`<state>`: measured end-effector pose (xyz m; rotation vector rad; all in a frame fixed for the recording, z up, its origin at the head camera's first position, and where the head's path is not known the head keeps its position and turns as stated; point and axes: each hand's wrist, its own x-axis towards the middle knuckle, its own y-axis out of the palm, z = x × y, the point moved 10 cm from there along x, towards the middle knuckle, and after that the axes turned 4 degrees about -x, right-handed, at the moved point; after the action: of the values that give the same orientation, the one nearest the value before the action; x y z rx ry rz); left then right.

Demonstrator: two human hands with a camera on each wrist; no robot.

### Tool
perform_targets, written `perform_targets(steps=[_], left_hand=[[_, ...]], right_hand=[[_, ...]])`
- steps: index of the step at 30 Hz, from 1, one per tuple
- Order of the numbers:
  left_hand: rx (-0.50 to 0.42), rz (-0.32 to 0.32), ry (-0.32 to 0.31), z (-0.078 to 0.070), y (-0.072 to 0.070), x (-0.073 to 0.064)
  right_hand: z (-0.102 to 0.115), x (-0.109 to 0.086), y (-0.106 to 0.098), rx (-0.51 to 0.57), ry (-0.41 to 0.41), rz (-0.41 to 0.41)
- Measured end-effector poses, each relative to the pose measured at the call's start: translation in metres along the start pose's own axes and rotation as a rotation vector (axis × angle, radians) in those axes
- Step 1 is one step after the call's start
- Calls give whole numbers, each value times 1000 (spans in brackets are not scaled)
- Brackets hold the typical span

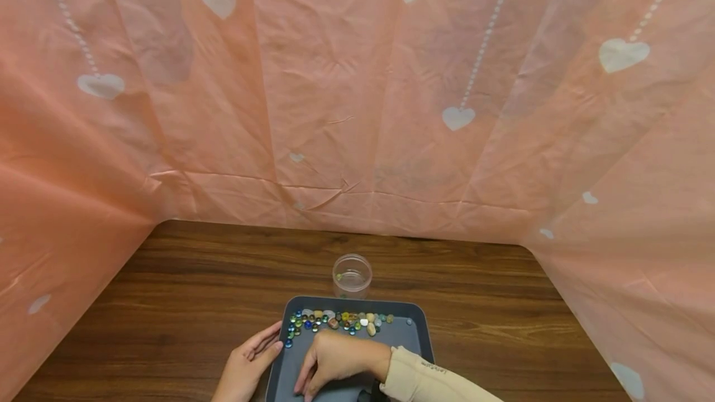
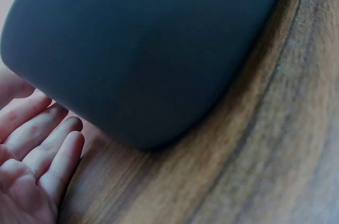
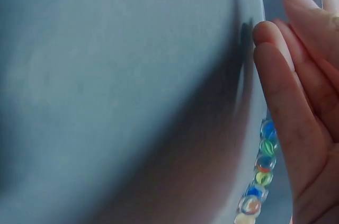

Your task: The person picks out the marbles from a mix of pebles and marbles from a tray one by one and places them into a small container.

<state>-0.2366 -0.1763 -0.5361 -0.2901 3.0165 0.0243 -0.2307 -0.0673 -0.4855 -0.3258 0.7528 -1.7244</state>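
So, the right hand (image 1: 335, 358) is down over the gray tray (image 1: 401, 334), fingers fairly straight and thumb apart, holding loose. Glass marbles (image 1: 308, 324) and stones bunch along its far edge (a few down the left side). The left hand (image 1: 246, 361) sits relaxed against the left rim. A clear tub (image 1: 352, 273) stands just beyond.

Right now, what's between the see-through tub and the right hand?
In the head view, the gray tray's far rim, then glass marbles and pebbles lie between tub and right hand.
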Motion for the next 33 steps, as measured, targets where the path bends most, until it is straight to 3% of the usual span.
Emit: perform_targets(steps=[6, 21, 26, 33], left_hand=[[8, 19, 26, -5, 3, -1], [15, 22, 20, -5, 3, -1], [-10, 30, 11, -4, 3, -1], [-21, 30, 16, -3, 3, 0]], right_hand=[[8, 3, 9, -80, -29, 47], [19, 7, 17, -258, -96, 91], [19, 9, 18, -286, -112, 84], [20, 8, 18, -243, -139, 84]])
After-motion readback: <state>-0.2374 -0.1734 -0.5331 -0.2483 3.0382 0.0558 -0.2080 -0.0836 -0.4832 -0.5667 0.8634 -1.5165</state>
